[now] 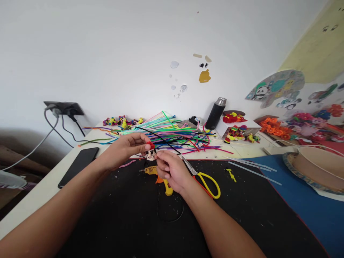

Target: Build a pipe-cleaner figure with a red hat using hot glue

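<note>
My left hand (126, 147) pinches a small craft figure (150, 153) with a pale painted face and a red top, held above the black mat (120, 215). My right hand (172, 170) is closed beside it, fingers pinching a thin black pipe cleaner (158, 136) that runs up and back from the figure. Both hands hover over a yellow glue gun (161, 177) lying on the mat.
Yellow-handled scissors (206, 181) lie just right of my hands. A heap of coloured pipe cleaners (172, 132) covers the table behind. A black phone (79, 165) lies at left, a dark flask (215, 114) and finished figures (236, 132) at back right, a round tray (314, 168) far right.
</note>
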Action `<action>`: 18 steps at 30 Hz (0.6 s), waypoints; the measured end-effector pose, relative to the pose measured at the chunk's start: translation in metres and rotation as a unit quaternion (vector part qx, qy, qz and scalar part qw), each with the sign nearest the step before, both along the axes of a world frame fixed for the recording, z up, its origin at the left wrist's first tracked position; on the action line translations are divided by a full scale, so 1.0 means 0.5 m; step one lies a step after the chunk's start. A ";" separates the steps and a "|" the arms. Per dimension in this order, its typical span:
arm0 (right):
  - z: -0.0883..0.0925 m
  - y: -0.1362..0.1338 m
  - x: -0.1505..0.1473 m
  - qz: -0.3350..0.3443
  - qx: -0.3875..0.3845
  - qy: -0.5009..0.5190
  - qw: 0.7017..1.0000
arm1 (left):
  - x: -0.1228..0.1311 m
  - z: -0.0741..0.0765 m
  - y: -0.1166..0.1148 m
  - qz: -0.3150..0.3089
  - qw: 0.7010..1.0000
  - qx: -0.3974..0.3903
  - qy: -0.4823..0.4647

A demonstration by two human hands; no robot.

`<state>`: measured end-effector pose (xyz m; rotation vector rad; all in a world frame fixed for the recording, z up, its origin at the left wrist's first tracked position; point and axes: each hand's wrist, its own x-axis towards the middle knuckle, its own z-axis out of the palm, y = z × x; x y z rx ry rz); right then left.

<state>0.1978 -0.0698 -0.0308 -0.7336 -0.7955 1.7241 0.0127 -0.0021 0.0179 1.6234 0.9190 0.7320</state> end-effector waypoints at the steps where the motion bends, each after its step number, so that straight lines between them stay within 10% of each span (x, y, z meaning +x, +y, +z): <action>1: 0.000 0.000 0.000 -0.001 0.001 -0.003 1.000 | 0.000 0.000 0.000 0.001 1.000 -0.001 0.001; 18: -0.001 0.000 -0.006 -0.023 0.011 -0.038 0.999 | -0.004 -0.011 0.005 -0.018 0.999 -0.037 -0.026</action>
